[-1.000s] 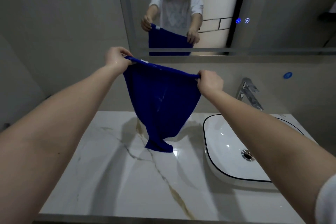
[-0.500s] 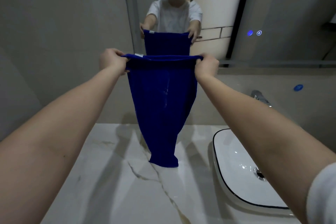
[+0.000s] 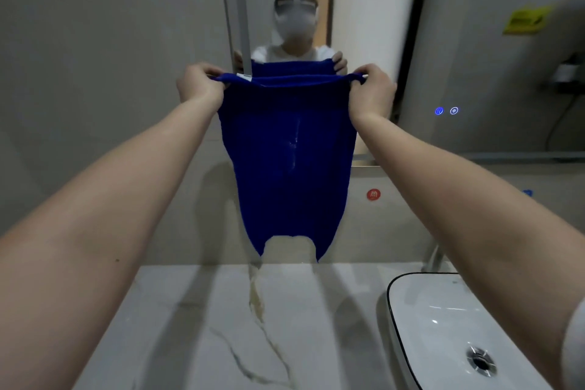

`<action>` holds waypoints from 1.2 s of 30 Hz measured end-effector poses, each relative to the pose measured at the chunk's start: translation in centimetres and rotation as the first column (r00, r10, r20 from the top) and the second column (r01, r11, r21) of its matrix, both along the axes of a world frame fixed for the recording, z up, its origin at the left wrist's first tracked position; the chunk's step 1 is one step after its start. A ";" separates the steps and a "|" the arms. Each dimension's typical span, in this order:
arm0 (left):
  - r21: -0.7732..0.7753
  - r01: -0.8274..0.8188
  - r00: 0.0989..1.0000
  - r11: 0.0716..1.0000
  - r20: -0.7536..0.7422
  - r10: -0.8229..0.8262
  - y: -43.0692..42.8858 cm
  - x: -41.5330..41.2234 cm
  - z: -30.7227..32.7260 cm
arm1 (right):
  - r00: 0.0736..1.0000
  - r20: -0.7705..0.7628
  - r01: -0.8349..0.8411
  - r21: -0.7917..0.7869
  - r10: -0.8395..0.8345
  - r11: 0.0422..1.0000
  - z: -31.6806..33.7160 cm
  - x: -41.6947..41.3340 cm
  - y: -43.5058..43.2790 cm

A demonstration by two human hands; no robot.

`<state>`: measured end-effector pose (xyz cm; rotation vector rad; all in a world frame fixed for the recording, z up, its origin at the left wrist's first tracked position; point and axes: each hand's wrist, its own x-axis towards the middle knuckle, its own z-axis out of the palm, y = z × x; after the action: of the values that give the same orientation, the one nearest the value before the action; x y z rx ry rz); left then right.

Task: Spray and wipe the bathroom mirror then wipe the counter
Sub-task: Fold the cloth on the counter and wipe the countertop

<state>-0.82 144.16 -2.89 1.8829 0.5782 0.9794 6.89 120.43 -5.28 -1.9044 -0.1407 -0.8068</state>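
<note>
High above the back edge of the white marble counter (image 3: 205, 326), a dark blue cloth (image 3: 288, 161) hangs in the air. Its long side runs up and down. Its top edge runs flat from left to right, and its wide face is turned to the person. The bottom ends in 2 pointy corners that point down at the counter's back edge, with a dip between them. A small white tag (image 3: 244, 76) sits on the top edge near the left corner.

The left hand (image 3: 199, 85) holds the top left corner. Its fingers are curled tight and pinch the cloth. The right hand (image 3: 372, 89) holds the top right corner the same way, fingers and thumb clamped on the cloth.

Behind the cloth is the big wall mirror (image 3: 474, 41). It shows the cloth and both hands again. 2 little blue lights (image 3: 439, 111) glow on the glass, to the right. A white sink with a black rim (image 3: 443, 304) sits at the right end of the counter, and a silver tap (image 3: 435, 258) stands at its back.
</note>
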 end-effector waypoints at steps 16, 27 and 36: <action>-0.158 0.210 0.784 0.965 -0.563 -0.263 -3.0 -11.0 -19.5 | 0.895 -0.443 -0.210 -0.326 0.048 0.922 -21.1 -8.9 -7.4; -0.403 0.022 0.724 0.915 -0.624 -0.293 -7.9 -22.7 -34.7 | 0.746 -0.647 -0.408 -0.259 0.156 0.875 -34.5 -19.8 -12.7; -0.540 -0.045 0.446 0.841 -0.764 -0.467 -11.6 -28.3 -39.2 | 0.592 -0.792 -0.543 -0.256 0.149 0.800 -40.2 -25.6 -15.7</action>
<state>-29.17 132.60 -42.07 1.7931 1.0249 -0.4479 -18.69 104.72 -45.51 -2.4168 -0.2226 0.3879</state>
